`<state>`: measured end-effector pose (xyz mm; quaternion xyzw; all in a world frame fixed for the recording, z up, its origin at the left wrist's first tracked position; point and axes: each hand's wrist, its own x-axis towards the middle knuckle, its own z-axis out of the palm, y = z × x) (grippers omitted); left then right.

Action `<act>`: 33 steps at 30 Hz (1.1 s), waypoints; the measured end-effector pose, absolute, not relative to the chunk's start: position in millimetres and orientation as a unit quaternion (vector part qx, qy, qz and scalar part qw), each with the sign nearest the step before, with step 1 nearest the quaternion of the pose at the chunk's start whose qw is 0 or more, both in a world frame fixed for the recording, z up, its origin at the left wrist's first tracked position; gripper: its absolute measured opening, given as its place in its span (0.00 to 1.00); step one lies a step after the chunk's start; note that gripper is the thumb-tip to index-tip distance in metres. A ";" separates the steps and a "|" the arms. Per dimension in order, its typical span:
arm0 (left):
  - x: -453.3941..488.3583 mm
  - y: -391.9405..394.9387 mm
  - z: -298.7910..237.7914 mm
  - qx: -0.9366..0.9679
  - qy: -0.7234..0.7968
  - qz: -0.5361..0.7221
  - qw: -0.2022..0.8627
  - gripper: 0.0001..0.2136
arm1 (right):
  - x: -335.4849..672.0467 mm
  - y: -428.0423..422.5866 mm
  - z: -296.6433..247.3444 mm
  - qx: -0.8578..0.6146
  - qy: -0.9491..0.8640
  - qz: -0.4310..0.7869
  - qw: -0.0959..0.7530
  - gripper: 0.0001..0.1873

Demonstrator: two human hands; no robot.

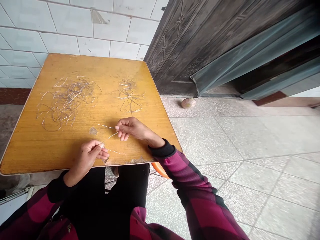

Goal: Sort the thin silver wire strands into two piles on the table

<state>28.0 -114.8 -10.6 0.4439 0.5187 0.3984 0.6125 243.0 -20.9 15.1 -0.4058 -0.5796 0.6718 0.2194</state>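
Observation:
Over the near part of a yellow wooden table, both my hands pinch thin pale wire. My left hand is closed on it between thumb and forefinger, with one loose end sticking out to the right. A thin wire runs from there up to my right hand, whose thumb and forefinger are also pinched. From my right fingertips another end points left. Whether this is one wire or two I cannot tell. A large tangled pile of wires lies at the left, and a smaller pile of wires lies beyond my right hand.
White wall tiles stand behind the table. To the right are a dark carved door, a grey-green curtain, and a round pale object on the speckled tile floor. Something orange shows beneath the table's front edge.

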 end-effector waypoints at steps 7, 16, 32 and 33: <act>30.9 -120.3 -15.4 0.458 0.525 0.409 0.589 0.14 | 240.0 -19.6 7.4 -0.449 -0.660 0.569 0.198 0.13; 35.4 -110.6 -6.5 0.440 0.533 0.369 0.622 0.15 | 241.3 -20.2 -0.4 -0.378 -0.840 0.322 0.217 0.17; 22.4 -75.4 5.5 0.859 0.446 0.248 0.047 0.13 | 234.3 -18.5 -2.5 -0.417 -0.897 0.096 0.107 0.16; 22.4 -71.5 2.9 0.881 0.419 0.219 0.022 0.16 | 234.5 -18.1 -2.8 -0.419 -0.897 0.092 0.105 0.16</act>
